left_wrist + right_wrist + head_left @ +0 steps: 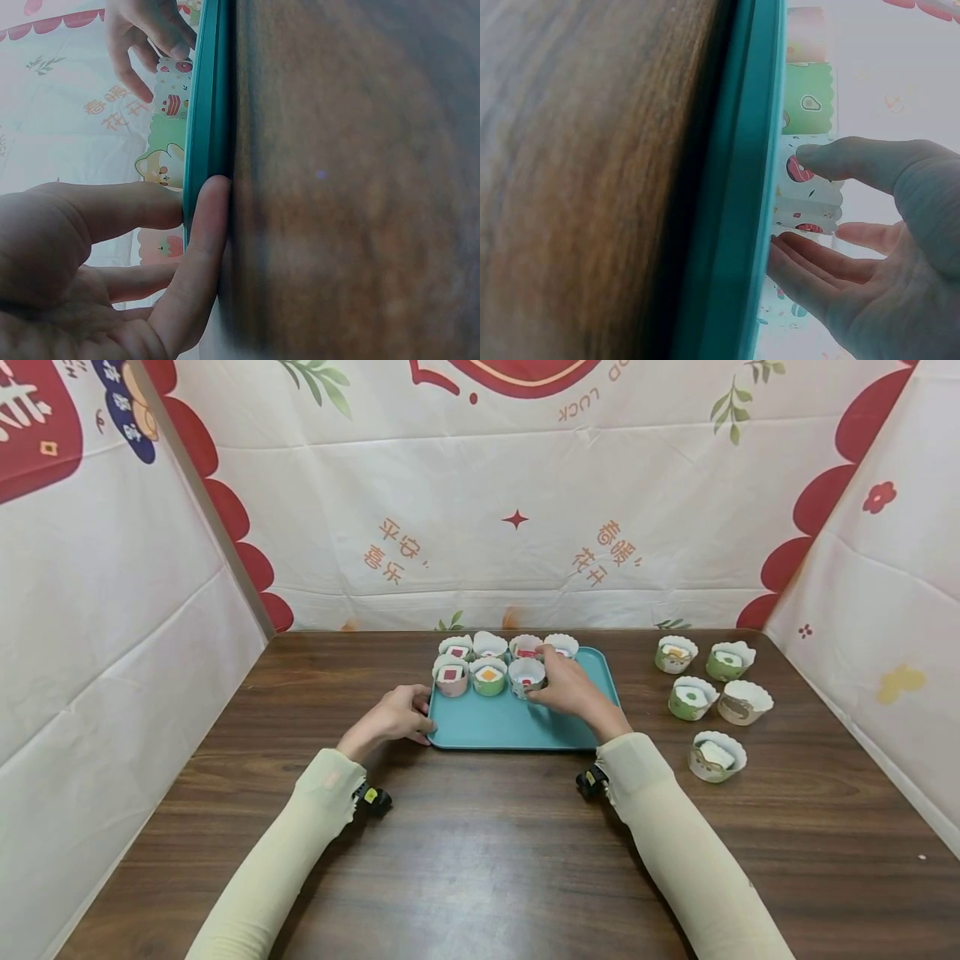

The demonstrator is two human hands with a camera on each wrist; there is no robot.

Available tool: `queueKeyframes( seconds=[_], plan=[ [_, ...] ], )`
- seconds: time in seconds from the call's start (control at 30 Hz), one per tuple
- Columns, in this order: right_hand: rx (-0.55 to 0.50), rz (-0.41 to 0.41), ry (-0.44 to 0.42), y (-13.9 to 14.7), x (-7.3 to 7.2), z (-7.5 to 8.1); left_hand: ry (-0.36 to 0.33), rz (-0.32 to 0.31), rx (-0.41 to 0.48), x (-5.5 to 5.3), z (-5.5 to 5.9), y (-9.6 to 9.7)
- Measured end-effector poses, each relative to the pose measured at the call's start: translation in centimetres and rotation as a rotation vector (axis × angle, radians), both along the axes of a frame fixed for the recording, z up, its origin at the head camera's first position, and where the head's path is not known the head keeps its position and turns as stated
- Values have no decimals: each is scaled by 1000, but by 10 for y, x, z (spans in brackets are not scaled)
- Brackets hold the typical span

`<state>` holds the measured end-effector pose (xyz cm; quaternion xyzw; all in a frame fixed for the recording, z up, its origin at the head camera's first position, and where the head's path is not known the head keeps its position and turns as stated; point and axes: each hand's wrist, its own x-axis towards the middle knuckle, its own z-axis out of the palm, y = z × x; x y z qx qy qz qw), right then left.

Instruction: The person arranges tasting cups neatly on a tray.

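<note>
In the head view, a blue-green tray [487, 722] bears two rows of paper baking cups with small white pieces inside. My left hand [395, 714] pinches the tray's left rim near the front corner. One of its fingertips [214, 191] lies low against the tray's side in the left wrist view. My right hand [567, 685] reaches over the tray and holds the white paper cup [522, 687] at the right end of the front row. Its thumb [817, 156] presses the cup's printed side, its other fingers curving round. The hand partly covers the back-right cup [561, 645].
On the wooden table [465, 860], several more paper cups stand right of the tray, among them a green one [690, 699], a white-and-grey one [742, 703] and the nearest one [716, 757]. A printed cloth [480, 568] hangs behind and along both sides.
</note>
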<state>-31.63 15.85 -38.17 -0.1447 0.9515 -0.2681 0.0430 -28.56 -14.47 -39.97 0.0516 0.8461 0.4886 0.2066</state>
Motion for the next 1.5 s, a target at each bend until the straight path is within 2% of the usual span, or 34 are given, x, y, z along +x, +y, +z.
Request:
queueKeyframes(
  seconds=[0.53, 0.83, 1.5],
  plan=[
    [-8, 29, 41, 19, 18, 16, -3, -6, -14, 0, 0, -3],
    [43, 36, 78, 34, 30, 24, -3, -4, -1, 1, 1, -3],
    [55, 52, 91, 75, 53, 43, -8, -3, 5, 3, 3, 0]
  ],
)
